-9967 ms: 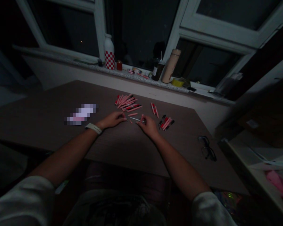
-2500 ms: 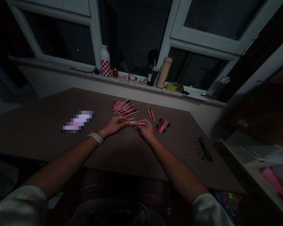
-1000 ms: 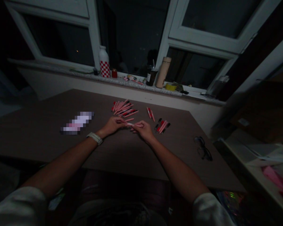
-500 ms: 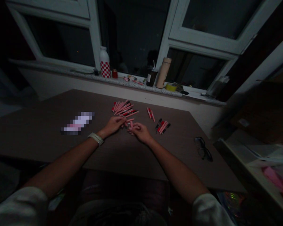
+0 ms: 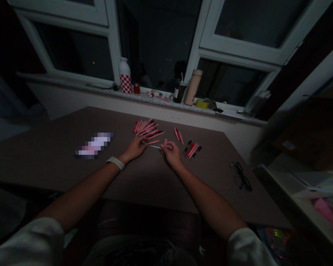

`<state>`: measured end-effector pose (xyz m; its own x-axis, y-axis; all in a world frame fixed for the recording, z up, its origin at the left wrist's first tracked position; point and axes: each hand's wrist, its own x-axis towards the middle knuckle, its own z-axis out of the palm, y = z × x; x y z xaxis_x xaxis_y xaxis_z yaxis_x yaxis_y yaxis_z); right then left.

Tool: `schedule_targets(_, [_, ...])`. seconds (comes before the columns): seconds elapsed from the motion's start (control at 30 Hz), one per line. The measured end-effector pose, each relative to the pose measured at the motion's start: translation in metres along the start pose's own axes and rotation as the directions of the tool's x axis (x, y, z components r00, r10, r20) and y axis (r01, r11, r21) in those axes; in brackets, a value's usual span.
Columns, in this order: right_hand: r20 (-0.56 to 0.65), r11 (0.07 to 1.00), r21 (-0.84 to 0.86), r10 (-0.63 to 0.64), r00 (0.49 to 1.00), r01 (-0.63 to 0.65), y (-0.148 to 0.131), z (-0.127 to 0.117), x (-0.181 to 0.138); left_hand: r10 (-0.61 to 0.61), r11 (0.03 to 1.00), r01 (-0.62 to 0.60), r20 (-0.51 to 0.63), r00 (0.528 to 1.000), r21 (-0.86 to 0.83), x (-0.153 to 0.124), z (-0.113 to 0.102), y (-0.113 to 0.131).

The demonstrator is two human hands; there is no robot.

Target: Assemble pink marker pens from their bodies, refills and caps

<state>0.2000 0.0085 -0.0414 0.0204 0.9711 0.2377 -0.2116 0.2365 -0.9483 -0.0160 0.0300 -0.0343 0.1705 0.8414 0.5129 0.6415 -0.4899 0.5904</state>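
My left hand (image 5: 137,147) is pinched closed, with a slim pink pen barrel (image 5: 154,142) sticking out to the right from its fingertips. To the right of it, the closed fingers of my right hand (image 5: 171,152) hold a thin whitish pen refill (image 5: 155,147) that points left. A short pink pen piece (image 5: 165,142) stands up from the same fingers. Both hands are just above the brown table (image 5: 144,181). Behind my left hand lies a heap of pink, red and black pens (image 5: 145,127).
Right of my hands lie a small group of pens (image 5: 192,149) and a few more pens (image 5: 178,135). Eyeglasses (image 5: 240,175) rest near the right edge, a blurred-out flat object (image 5: 96,145) at left. A checkered bottle (image 5: 125,75) and a tan flask (image 5: 193,87) stand on the sill.
My right hand has moved right, away from my left hand, carrying the short pink piece. More of the whitish refill shows between the hands. My left hand has barely moved.
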Motion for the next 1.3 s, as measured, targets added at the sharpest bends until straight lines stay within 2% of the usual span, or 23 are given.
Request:
schedule_targets(0.17, [-0.019, 1.0, -0.022, 0.011, 1.0, -0.012, 0.003, 0.0, 0.001, 0.187, 0.971, -0.202, 0.123, 0.975, 0.126, 0.001, -0.002, 0.004])
schedule_targets(0.37, [-0.037, 0.999, -0.038, 0.033, 0.999, -0.035, -0.002, 0.001, 0.0, 0.243, 0.949, -0.273, 0.186, 0.952, 0.157, 0.0, -0.005, 0.01])
schedule_targets(0.63, [-0.043, 0.998, -0.054, 0.017, 0.999, -0.019, -0.003, 0.001, -0.001, 0.177, 0.972, -0.191, 0.106, 0.979, 0.139, 0.0, 0.002, -0.008])
schedule_targets(0.83, [-0.039, 0.997, -0.08, -0.009, 0.999, 0.006, 0.005, 0.0, 0.001, 0.151, 0.979, -0.161, 0.087, 0.985, 0.128, 0.002, 0.003, -0.011])
schedule_targets(0.97, [-0.04, 0.968, -0.23, -0.112, 0.993, 0.1, 0.004, -0.008, 0.003, 0.166, 0.977, -0.177, 0.094, 0.982, 0.118, 0.004, 0.002, -0.012])
schedule_targets(1.07, [0.004, 0.882, -0.438, -0.189, 0.982, 0.171, -0.003, -0.017, 0.004, 0.162, 0.979, -0.173, 0.106, 0.981, 0.107, 0.005, 0.001, -0.011])
schedule_targets(1.17, [0.057, 0.785, -0.592, -0.186, 0.981, 0.183, -0.009, -0.024, 0.006, 0.138, 0.985, -0.147, 0.095, 0.986, 0.095, 0.004, 0.0, -0.008])
schedule_targets(1.3, [0.088, 0.718, -0.671, -0.169, 0.982, 0.184, -0.009, -0.028, 0.011, 0.076, 0.992, -0.083, 0.069, 0.995, 0.095, 0.002, -0.002, -0.002])
